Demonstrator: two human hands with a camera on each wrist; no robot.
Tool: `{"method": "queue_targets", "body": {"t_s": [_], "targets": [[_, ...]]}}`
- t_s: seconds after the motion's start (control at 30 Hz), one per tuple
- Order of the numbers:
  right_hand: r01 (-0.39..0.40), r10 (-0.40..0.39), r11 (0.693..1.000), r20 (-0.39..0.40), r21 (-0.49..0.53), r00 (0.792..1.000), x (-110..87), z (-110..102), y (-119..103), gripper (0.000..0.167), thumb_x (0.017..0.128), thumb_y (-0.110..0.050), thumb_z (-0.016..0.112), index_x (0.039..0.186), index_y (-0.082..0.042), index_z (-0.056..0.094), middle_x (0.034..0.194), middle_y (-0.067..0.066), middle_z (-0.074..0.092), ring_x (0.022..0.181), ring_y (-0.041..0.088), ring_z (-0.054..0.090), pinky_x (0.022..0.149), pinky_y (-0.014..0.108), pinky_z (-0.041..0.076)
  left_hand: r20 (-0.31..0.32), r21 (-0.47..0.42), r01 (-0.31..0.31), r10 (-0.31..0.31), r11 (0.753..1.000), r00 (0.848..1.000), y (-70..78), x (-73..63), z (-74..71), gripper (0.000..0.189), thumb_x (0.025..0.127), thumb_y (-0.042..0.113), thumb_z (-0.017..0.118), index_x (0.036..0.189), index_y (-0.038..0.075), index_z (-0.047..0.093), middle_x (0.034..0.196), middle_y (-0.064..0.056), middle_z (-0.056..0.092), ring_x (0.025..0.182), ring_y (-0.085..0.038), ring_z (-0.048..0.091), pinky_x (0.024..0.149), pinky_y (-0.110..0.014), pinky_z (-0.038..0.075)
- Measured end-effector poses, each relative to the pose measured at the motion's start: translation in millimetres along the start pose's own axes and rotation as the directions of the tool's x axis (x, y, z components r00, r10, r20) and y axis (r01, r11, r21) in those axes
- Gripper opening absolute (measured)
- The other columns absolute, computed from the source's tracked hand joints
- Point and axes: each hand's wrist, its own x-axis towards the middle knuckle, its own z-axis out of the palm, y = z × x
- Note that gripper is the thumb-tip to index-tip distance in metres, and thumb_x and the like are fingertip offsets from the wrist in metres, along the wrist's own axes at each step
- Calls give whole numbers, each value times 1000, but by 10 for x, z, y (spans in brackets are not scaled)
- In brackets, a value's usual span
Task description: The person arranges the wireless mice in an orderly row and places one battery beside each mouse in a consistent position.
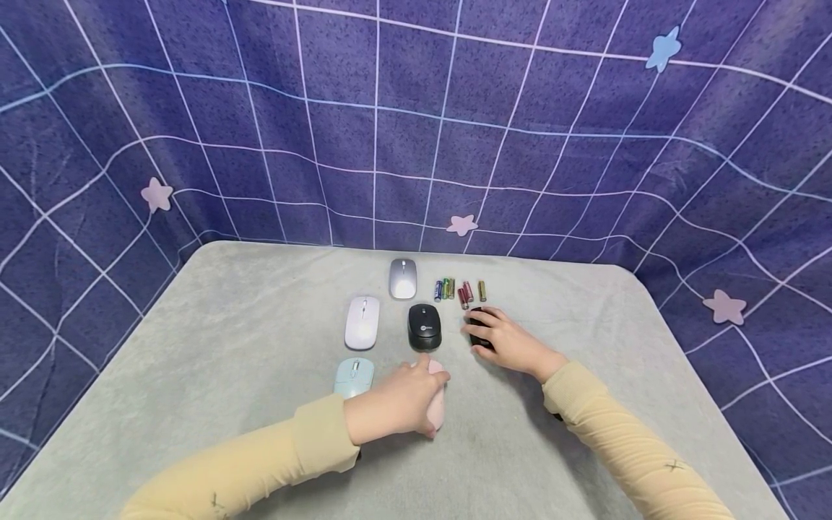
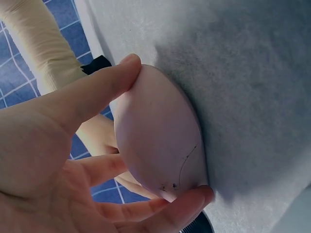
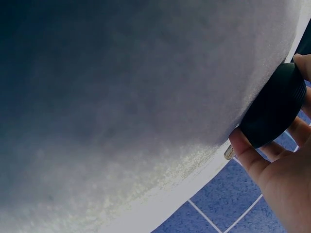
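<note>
My left hand (image 1: 404,399) grips a pink computer mouse (image 1: 436,413) on the table. In the left wrist view, the thumb presses one end of this mouse (image 2: 158,128) and fingertips hold the other end. Further right, my right hand (image 1: 510,341) is over a black mouse (image 1: 479,338), its fingers and thumb around it. The right wrist view has thumb and fingers on opposite ends of that black mouse (image 3: 276,104). Between the two hands, slightly farther back, lies a second black mouse (image 1: 425,326) with a small logo.
Left of the black mouse lie a light blue mouse (image 1: 354,375), a pale lavender mouse (image 1: 362,323) and a grey mouse (image 1: 403,279). Several small batteries (image 1: 445,289) lie beyond the right hand. A blue checked cloth (image 1: 416,144) hangs behind the grey table (image 1: 227,347).
</note>
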Motion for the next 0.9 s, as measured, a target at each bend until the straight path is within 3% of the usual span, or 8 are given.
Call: {"method": "queue_targets", "body": {"t_s": [0.17,0.37,0.5,0.9], "targets": [[7,-7,1000,-4,-4,1000,0,-2,4,35,84,-12,67,116,-2,64,127,23,56,117,47,49,103,54,38,-8,44,-9,10,999,1000,27,14,15,79,55,41,88,124,15,59,125,-19,51,93,-35,61,72,-39,56],[4,-4,1000,-6,15,1000,2,-13,2,36,83,-15,69,117,-3,65,128,22,56,118,47,48,105,53,37,-26,132,0,4,991,1000,60,20,57,78,54,44,88,122,16,60,118,-17,51,85,-33,61,60,-36,55],[2,-2,1000,-6,11,1000,-2,2,9,36,84,-16,69,117,-4,64,128,22,56,119,47,48,104,53,37,-30,167,2,3,986,1000,68,26,77,81,54,47,88,124,16,60,117,-17,51,85,-32,61,58,-35,55],[-16,16,1000,18,18,1000,-2,1,17,36,85,-17,67,119,-5,64,130,21,55,120,46,47,106,52,36,2,118,-14,14,993,1000,14,33,73,86,54,48,87,129,17,57,123,-19,50,91,-34,60,67,-37,56]]}}
